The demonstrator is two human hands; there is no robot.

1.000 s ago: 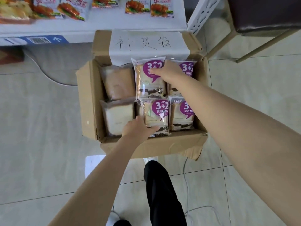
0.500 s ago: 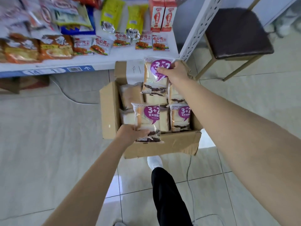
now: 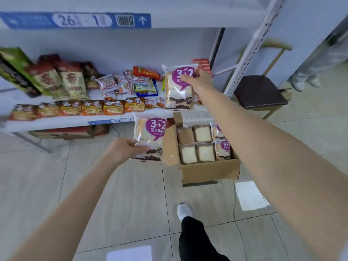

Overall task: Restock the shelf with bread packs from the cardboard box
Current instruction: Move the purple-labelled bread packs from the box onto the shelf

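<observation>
Bread packs [image 3: 148, 132] (purple-labelled, probably sliced) held in left grip [image 3: 122, 149] and right grip [image 3: 200, 81].

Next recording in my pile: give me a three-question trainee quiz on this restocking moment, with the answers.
1. True or false: the left hand holds the lower pack while the right hand holds the upper pack.
2. What is inside the cardboard box? A: nothing. B: more bread packs. C: bottles.
3. Fill in: the cardboard box stands on the ___.
Key: 1 true; 2 B; 3 floor.
</observation>
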